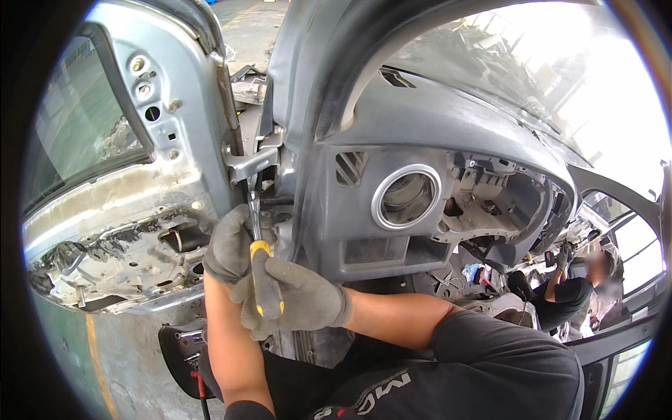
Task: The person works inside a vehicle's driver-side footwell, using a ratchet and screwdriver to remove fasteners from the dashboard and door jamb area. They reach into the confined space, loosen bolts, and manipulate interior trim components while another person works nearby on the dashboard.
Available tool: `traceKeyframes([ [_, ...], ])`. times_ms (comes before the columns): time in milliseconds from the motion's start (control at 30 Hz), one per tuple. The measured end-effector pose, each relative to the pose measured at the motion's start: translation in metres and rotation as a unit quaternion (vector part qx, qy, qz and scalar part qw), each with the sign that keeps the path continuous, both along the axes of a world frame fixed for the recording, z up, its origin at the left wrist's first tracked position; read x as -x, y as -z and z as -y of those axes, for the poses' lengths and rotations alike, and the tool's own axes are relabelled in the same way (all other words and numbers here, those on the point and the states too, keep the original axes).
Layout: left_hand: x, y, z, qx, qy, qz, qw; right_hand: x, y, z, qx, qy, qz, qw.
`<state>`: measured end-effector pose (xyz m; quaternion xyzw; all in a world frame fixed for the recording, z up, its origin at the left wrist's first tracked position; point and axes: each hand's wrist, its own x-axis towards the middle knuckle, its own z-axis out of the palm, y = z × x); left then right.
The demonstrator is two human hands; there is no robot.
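My right hand [304,296], in a grey work glove, is closed around the grey-and-yellow handle of a hand tool [268,283]. Its chromed shaft points up into the gap between the opened car door [205,131] and the body pillar [310,89]. The tip reaches just below a metal door hinge [254,164]; its exact contact is hidden. My left hand [228,249], gloved too, is at the door edge beside the shaft. Its fingertips are partly hidden behind the tool, so I cannot tell whether they grip anything.
The stripped dashboard [388,210] with a round vent [407,197] stands to the right. The door's inner panel [131,268] is bare metal. Below lies a black part [181,362] holding tools, with a red-handled tool [199,386]. Another person [564,299] works at the far side.
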<state>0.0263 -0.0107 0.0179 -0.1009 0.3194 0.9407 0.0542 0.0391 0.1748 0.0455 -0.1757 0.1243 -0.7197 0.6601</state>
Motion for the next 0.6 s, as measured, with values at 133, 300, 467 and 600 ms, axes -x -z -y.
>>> traceKeyframes([
  [133, 0.002, -0.007, 0.0, 0.143, 0.005, -0.039, 0.989, -0.002, -0.005, -0.001, -0.028, 0.007, -0.012, 0.999],
  [300, 0.003, -0.006, 0.001, 0.186, -0.04, -0.018, 0.982, -0.009, 0.057, 0.002, -0.178, -0.002, -0.227, 0.957],
  [467, 0.007, 0.011, 0.013, 0.563, -0.054, -0.074, 0.821, 0.049, 0.189, 0.061, -0.434, 0.146, -0.461, 0.76],
  [600, 0.003, 0.017, 0.021, 0.456, -0.065, -0.059, 0.886, 0.086, 0.25, 0.094, -0.243, 0.317, -0.179, 0.899],
])
